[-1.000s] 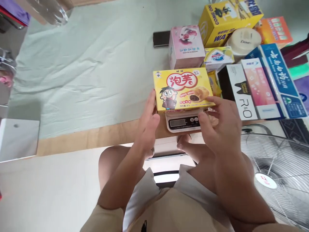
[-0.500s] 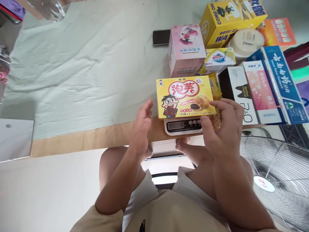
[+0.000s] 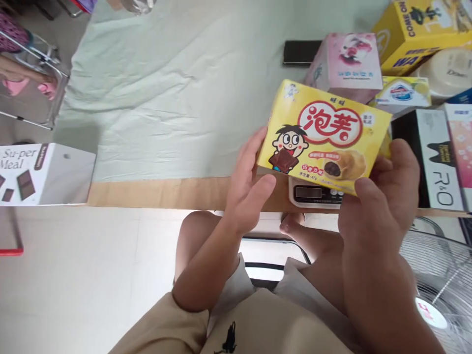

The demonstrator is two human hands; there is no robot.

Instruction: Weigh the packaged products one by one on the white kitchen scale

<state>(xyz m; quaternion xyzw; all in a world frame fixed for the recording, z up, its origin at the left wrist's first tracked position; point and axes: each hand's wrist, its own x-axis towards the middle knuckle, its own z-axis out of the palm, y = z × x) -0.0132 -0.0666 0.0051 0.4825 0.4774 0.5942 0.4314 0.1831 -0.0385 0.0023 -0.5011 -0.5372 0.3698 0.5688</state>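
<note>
Pale green cloth (image 3: 177,98) covers the table (image 3: 158,194); a white box (image 3: 66,172) sits far left. Next, the left hand (image 3: 247,182) flanks a yellow box (image 3: 324,137), its grip unclear. That box tilts over a white scale (image 3: 309,193), its lower right corner clasped by the right hand (image 3: 379,201), near a black-and-white carton (image 3: 435,157).

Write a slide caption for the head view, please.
Right hand holding a yellow box, left hand at its other end, white scale partly hidden behind.

Soft light fills the cloth (image 3: 173,98) and bleaches the floor (image 3: 84,275) at lower left, as shadow falls beside a white box (image 3: 66,174) and the right hand (image 3: 379,196) appears slightly blurred.
</note>
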